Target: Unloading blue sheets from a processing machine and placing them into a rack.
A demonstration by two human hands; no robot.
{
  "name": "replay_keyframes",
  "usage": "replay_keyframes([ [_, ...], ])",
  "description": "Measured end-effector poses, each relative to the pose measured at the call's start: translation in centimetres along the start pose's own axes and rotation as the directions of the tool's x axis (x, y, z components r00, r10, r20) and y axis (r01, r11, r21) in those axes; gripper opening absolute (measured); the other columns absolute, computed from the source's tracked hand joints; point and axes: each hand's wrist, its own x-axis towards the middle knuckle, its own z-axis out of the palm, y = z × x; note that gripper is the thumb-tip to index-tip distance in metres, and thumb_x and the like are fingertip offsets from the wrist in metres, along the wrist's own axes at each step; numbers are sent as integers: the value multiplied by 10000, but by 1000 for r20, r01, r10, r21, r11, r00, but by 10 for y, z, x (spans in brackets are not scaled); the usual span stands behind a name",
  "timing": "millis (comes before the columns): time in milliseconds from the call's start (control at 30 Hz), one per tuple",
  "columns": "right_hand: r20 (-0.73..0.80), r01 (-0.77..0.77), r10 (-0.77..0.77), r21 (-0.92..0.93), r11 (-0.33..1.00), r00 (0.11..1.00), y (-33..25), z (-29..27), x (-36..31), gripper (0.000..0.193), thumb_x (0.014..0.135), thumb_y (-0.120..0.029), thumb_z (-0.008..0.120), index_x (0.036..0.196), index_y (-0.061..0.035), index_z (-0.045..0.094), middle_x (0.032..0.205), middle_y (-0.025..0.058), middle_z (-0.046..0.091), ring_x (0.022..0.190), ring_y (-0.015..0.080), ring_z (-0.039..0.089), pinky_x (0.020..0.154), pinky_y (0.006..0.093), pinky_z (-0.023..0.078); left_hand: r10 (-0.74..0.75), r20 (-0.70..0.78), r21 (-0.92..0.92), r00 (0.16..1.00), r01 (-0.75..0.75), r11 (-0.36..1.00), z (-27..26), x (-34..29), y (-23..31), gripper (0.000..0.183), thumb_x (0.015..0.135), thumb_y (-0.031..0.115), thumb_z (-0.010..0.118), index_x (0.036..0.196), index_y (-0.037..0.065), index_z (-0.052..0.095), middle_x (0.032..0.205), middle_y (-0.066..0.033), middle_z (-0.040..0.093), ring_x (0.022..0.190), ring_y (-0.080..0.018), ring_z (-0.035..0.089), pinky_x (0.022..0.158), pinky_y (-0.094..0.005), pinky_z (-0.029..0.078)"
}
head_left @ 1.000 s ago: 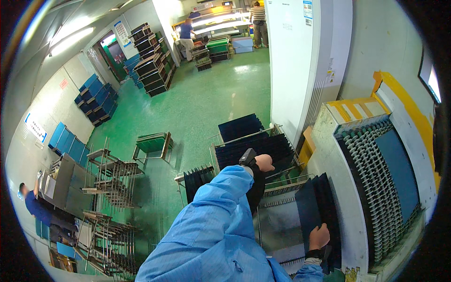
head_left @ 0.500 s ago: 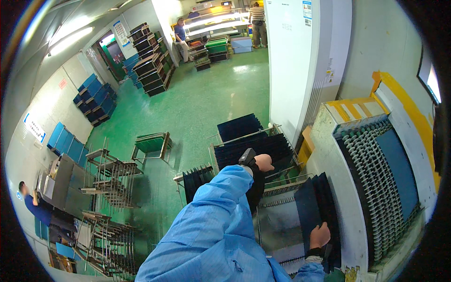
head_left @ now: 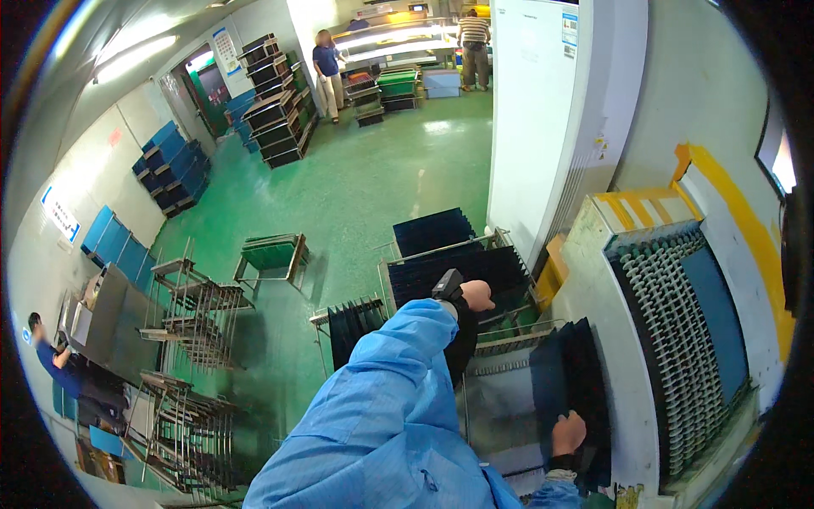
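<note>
My left hand point(head_left: 477, 295), with a black band and device at its wrist, is curled at the near edge of a rack of dark thin panels point(head_left: 458, 273). Its fingertips are hidden, so what it holds, if anything, does not show. Lower right, my right hand point(head_left: 569, 433) is closed at the edge of a dark blue-black panel point(head_left: 551, 382), with more such panels standing upright beside it. These panels stand in a metal rack point(head_left: 509, 343) with toothed rails. Both my arms wear light blue sleeves.
On the right stands a machine with rows of rollers point(head_left: 670, 339) and a blue panel point(head_left: 716, 314) on them. A white cabinet point(head_left: 534, 119) rises ahead. Metal racks point(head_left: 191, 305) and a small rack with green panels point(head_left: 271, 256) stand left. Other people point(head_left: 326, 72) are farther off.
My right hand has shifted slightly left and down along the panels, which lean a little differently. My left hand stays in place. A person at the back has turned and stepped.
</note>
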Motion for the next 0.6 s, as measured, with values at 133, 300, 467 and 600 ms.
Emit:
replay_keyframes([
  [133, -31, 63, -62, 34, 997, 998, 7, -11, -6, 197, 763, -158, 628, 891, -11, 656, 865, 209, 643, 838, 375, 612, 728, 449, 478, 10, 16, 44, 1000, -10, 999, -7, -6, 10, 362, 730, 353, 640, 788, 1, 698, 783, -186, 658, 768, -341, 632, 695, -438, 497],
  [300, -78, 24, -20, 54, 998, 997, -28, -102, -12, 252, 749, -160, 660, 936, 9, 650, 867, 226, 637, 852, 404, 600, 729, 460, 464, -40, 69, 16, 997, 39, 999, -10, -8, 5, 353, 743, 352, 634, 789, 9, 702, 793, -179, 663, 791, -342, 635, 710, -437, 501],
  [467, -324, 24, 7, 91, 996, 946, 5, -152, -23, 322, 706, -160, 696, 944, 43, 620, 906, 239, 618, 881, 401, 576, 783, 465, 438, -14, 56, 13, 998, 14, 1000, -6, -5, 11, 350, 741, 349, 632, 795, 11, 702, 789, -176, 662, 778, -339, 636, 704, -438, 502],
  [600, -133, -257, 385, 547, 797, 913, 48, -201, -21, 403, 812, -199, 634, 1146, 19, 576, 1148, 234, 558, 1065, 362, 511, 944, 423, 390, 49, -13, 52, 999, -48, 997, 3, 2, -2, 408, 782, 388, 619, 769, -17, 668, 691, -173, 633, 683, -313, 626, 630, -428, 485],
])
